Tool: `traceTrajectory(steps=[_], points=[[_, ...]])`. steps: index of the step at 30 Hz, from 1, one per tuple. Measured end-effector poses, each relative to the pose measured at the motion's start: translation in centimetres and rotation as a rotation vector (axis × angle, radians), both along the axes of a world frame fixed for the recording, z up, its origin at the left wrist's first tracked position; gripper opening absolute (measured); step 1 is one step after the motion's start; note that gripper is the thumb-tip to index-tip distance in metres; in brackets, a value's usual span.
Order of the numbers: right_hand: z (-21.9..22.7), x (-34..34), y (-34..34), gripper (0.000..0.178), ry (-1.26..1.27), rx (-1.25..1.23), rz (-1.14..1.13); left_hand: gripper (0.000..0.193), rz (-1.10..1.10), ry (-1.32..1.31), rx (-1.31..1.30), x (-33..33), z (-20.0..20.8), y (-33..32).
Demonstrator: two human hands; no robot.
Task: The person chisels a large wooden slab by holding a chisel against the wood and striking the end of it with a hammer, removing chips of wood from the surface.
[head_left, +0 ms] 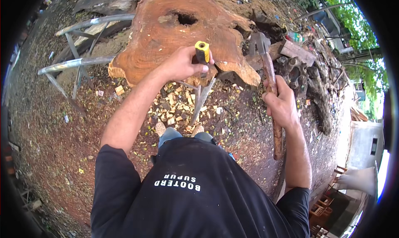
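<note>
A large reddish-brown wood slab (pixel 162 46) with a dark hole through it lies ahead of me, its outline ragged. My left hand (pixel 183 65) is closed round a chisel (pixel 202 50) with a yellow and black handle. The chisel stands roughly upright, its short visible blade at the slab's near edge; I cannot tell whether the tip is in the wood. To the right, my right hand (pixel 281 101) grips an axe (pixel 269 69) by its long wooden handle. The axe's grey metal head is up near the slab's right side, apart from the chisel.
Metal trestle legs (pixel 79 63) stand left of the slab, and another metal support (pixel 202 100) is under its near edge. Wood chips (pixel 178 107) litter the ground by my feet. Gnarled wood pieces (pixel 316 86) and a cut block (pixel 297 53) lie at the right.
</note>
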State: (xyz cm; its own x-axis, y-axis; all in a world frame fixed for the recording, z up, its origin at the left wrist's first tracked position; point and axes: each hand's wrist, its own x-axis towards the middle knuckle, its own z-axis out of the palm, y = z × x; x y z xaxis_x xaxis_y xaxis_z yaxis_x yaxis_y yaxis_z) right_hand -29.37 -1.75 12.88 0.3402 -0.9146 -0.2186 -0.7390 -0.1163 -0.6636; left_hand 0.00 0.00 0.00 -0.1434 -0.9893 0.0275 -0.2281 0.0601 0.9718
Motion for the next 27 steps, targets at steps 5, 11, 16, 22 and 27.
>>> traceTrajectory(steps=[5, 11, 16, 22, 27], points=[[-1.3, -2.6, 0.5, 0.035, -0.067, 0.023, -0.071, 0.028, -0.062, -0.022, 0.009, -0.6, -0.5, -1.9], [-2.3, -4.5, 1.3, 0.035, -0.102, 0.072, -0.124, 0.028, -0.086, -0.087, -0.005, -1.2, -0.9, -2.9], [-1.7, -4.5, 1.3, 0.035, -0.097, 0.070, -0.106, 0.028, -0.070, -0.184, 0.001, -1.6, -0.5, -3.6], [2.5, -2.3, -0.2, 0.034, -0.001, -0.065, -0.053, 0.032, -0.096, -0.227, -0.019, -2.3, -0.2, -5.3], [7.8, 1.3, -1.3, 0.033, -0.005, -0.348, 0.017, 0.032, -0.090, -0.216, 0.021, -2.4, -0.3, -5.7]])
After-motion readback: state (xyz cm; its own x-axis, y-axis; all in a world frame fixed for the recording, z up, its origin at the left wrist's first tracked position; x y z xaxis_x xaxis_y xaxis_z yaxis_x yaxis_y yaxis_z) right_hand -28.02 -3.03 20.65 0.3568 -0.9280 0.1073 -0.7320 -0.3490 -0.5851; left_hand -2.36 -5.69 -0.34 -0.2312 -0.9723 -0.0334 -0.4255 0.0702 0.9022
